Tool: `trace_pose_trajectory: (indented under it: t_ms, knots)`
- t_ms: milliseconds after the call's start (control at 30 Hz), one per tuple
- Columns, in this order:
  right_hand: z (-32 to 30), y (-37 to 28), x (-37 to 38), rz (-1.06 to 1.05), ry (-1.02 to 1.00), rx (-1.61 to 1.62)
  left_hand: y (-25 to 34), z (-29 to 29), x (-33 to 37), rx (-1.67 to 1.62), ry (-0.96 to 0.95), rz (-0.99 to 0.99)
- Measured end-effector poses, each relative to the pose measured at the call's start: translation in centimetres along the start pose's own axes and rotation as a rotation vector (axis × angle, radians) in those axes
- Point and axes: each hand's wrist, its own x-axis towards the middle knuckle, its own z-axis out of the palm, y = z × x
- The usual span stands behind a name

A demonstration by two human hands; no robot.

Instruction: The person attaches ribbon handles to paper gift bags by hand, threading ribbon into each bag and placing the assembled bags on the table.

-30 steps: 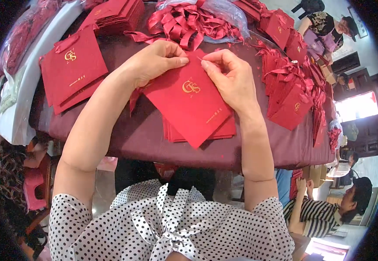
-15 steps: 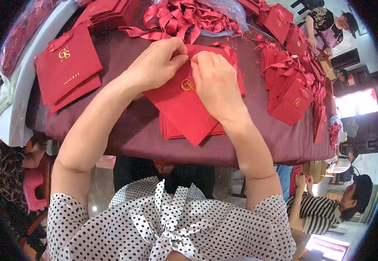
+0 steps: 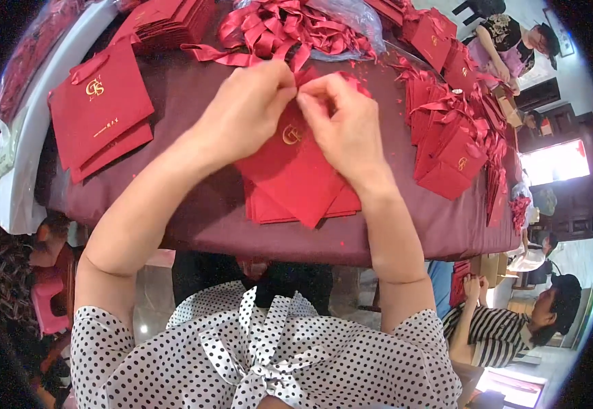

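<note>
A flat red gift bag (image 3: 301,187) with gold lettering lies turned cornerwise on a stack of similar red bags (image 3: 269,210) in front of me. My left hand (image 3: 252,112) is closed in a pinch at the bag's upper edge. Close beside it, my right hand (image 3: 347,129) pinches with thumb and forefinger, the other fingers curled. The fingertips nearly meet. Whatever the right fingertips hold is too small to make out. Red ribbon (image 3: 301,60) shows just behind the hands.
Loose ribbons (image 3: 296,27) lie heaped at the back on clear plastic. Red bags (image 3: 102,102) rest at the left, and many ribboned bags (image 3: 450,160) at the right. A white tray (image 3: 27,160) borders the left side. People sit at the right, one in a striped shirt (image 3: 491,334).
My right hand's forefinger has arched up, opening a gap above its thumb, and the fingertips still stay by the left hand's. The bag has barely moved.
</note>
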Motion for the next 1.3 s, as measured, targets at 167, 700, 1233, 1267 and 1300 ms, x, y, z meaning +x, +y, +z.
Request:
trace_pose_trajectory:
  t_ms: [167, 700, 1233, 1267, 1300]
  knots:
    - [-1.9, 0.1, 0.3, -0.014, -0.133, -0.033, 0.0, -1.3, 0.8, -0.248, -0.229, -0.153]
    - [-2.5, 0.5, 0.6, -0.054, -0.154, 0.021, -2.1, -3.1, 1.7, -0.083, -0.051, 0.048]
    - [-4.8, 1.3, 0.8, 0.147, -0.159, 0.124, -1.7, -4.3, 1.7, -0.532, -0.273, -0.154]
    - [-6.1, 1.0, 0.9, 0.192, -0.235, 0.093, -1.9, -4.5, 1.8, -0.534, -0.273, -0.154]
    - [-7.1, 1.0, 0.8, 0.157, -0.238, 0.11, -2.4, -4.8, 1.8, -0.516, -0.289, -0.195]
